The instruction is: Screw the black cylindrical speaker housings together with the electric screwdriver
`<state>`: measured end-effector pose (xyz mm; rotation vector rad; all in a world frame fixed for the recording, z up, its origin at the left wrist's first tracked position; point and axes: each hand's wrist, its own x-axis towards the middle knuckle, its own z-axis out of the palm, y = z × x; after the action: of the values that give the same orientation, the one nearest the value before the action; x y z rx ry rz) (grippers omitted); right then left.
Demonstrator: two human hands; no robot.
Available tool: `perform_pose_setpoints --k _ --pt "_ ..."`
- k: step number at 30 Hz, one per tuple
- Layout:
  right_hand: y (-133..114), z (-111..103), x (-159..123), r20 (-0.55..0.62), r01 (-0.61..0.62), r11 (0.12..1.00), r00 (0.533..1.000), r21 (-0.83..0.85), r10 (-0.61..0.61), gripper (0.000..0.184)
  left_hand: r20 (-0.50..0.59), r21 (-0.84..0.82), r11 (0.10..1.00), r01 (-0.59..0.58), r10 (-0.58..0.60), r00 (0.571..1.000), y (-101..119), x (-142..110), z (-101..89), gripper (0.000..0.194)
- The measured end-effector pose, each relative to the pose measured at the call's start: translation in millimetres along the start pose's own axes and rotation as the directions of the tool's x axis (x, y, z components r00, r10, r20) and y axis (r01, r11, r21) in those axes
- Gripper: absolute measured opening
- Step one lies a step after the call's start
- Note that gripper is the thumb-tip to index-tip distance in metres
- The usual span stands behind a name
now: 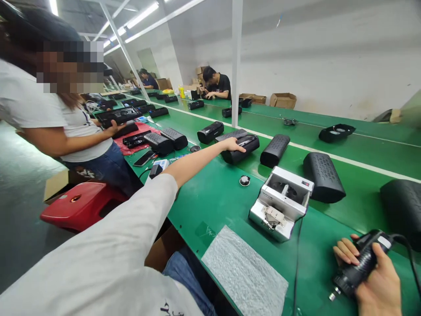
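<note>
Head view, left hand: stretched far out over the green bench; thumb along near rim of black housing, fingers hidden. Touching; cannot tell whether fully gripping.
Black housing: directly beneath left hand, open side apparently up.
Perforated housing: just beside left hand, to its right, apart from black housing.
Right hand: closed firmly around power driver, well apart from left hand.
Driver bit: beyond right hand's fingers, angled down and leftward.
White metal device: between both hands.
Round part: on bench, nearer left hand than right.
Grey sheet: left of right hand.
Handling, judged: best to hold housing by outer walls, level, for loose contents' sake; fingers clear of interior. Advisable to keep bit away from left forearm and cord slack.
</note>
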<state>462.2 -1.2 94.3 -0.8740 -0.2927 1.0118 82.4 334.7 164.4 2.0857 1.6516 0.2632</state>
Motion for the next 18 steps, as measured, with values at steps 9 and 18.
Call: perform_pose_setpoints --k 9,18 --pt "30.2 -69.7 -30.9 -0.094 -0.171 0.984 0.98 0.041 0.174 0.051 -0.081 0.057 0.998 -0.02 0.024 0.996 27.3 54.5 46.9 0.096" --pt "34.7 -69.3 -26.5 -0.011 -0.2 0.97 0.979 0.141 0.204 0.056 0.069 -0.256 0.965 -0.06 0.08 0.994 113.5 66.3 98.7 0.045"
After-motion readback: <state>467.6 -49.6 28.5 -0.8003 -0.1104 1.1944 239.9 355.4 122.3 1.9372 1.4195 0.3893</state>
